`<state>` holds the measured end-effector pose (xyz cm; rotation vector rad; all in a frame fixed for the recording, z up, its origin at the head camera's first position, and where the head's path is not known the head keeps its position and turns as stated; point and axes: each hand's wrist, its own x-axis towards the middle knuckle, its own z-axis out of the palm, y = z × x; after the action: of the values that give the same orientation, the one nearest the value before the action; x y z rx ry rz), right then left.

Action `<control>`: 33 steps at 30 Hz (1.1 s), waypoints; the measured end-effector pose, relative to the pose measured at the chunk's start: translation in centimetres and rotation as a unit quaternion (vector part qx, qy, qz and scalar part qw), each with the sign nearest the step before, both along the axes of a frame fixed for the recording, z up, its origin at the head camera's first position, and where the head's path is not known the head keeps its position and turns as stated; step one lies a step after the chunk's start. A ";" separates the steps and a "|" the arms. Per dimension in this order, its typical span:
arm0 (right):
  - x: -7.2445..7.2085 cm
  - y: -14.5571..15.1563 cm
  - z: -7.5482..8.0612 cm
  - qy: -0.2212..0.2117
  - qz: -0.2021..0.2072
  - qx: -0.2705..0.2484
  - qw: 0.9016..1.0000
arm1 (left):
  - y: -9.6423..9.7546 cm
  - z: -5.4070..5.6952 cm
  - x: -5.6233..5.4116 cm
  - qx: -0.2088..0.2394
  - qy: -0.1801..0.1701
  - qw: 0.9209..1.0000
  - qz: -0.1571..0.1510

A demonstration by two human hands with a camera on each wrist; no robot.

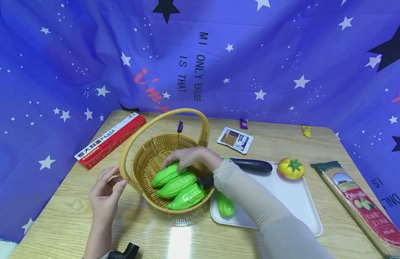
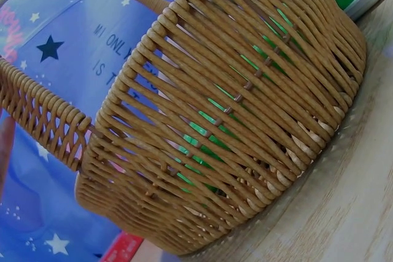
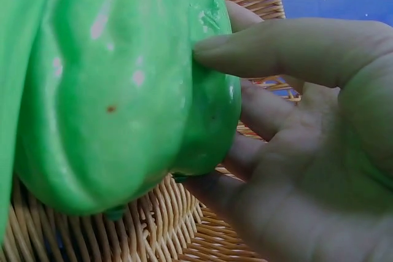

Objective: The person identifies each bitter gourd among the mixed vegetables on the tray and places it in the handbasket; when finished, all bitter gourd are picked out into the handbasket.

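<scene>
A wicker basket (image 1: pixel 145 162) (image 2: pixel 233 121) with a hoop handle stands mid-table and holds three green bitter gourds. My right hand (image 1: pixel 170 163) (image 3: pixel 222 96) reaches into it and grips the far end of the rearmost gourd (image 1: pixel 166 174) (image 3: pixel 116 102), thumb on top and fingers behind. The other two gourds (image 1: pixel 180 190) lie beside it in the basket. My left hand (image 1: pixel 117 178) pinches the basket's rim by the near handle base. A fourth gourd (image 1: pixel 226 205) lies on the white tray (image 1: pixel 284 196), partly behind my right forearm.
On the tray also lie a dark eggplant (image 1: pixel 251 165) and a yellow tomato (image 1: pixel 290 168). A red pasta box (image 1: pixel 110 140) sits at the back left, a spaghetti pack (image 1: pixel 362 208) on the right. A small packet (image 1: pixel 235 139) and two sweets lie behind.
</scene>
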<state>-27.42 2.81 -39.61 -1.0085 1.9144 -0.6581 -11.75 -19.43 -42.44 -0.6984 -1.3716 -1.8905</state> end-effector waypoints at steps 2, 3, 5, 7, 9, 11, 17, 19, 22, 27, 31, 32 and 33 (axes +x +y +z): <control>0.0 0.0 0.1 -0.007 -0.001 -0.001 1.000 | 0.0 0.1 0.0 -0.002 0.001 1.000 0.001; 0.0 0.0 0.1 -0.010 -0.002 -0.002 1.000 | 0.0 0.1 0.0 -0.003 0.001 1.000 0.002; 0.0 0.1 0.2 -0.010 -0.003 -0.001 1.000 | 0.0 0.1 0.0 -0.004 0.002 1.000 0.001; 0.0 0.1 0.2 -0.007 -0.003 0.001 1.000 | 0.0 0.1 0.0 -0.003 0.002 1.000 0.000; 0.0 0.1 0.4 -0.005 -0.005 0.005 1.000 | 0.0 0.1 0.1 -0.002 0.002 1.000 -0.001; 0.0 0.2 0.8 -0.003 -0.010 0.006 1.000 | 0.0 0.1 0.1 0.000 0.003 1.000 -0.003; -0.5 1.3 3.1 0.009 -0.062 -0.025 0.998 | 0.0 0.0 0.0 0.001 0.002 1.000 -0.004; -0.3 1.9 4.0 0.020 -0.086 -0.040 0.995 | 0.0 -0.1 0.0 0.001 0.003 1.000 -0.004; 0.5 2.9 5.3 0.054 -0.113 -0.051 0.991 | 0.1 -0.2 0.0 0.002 0.003 1.000 -0.006; 2.4 5.1 6.9 0.129 -0.112 -0.080 0.982 | 0.2 -0.1 0.1 0.001 -0.002 1.000 -0.005; 4.1 7.2 7.5 0.141 -0.116 -0.119 0.976 | 0.3 0.1 0.2 0.004 -0.006 1.000 0.000; 4.6 7.8 7.6 0.132 -0.122 -0.132 0.975 | 0.3 0.1 0.3 0.006 -0.006 1.000 -0.001; 5.1 8.5 7.7 0.125 -0.132 -0.141 0.973 | 0.3 0.1 0.3 0.008 -0.006 1.000 -0.001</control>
<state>-22.27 11.31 -31.92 -1.0595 2.2440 -1.0207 -11.49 -19.11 -42.33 -0.6817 -1.3616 -1.9097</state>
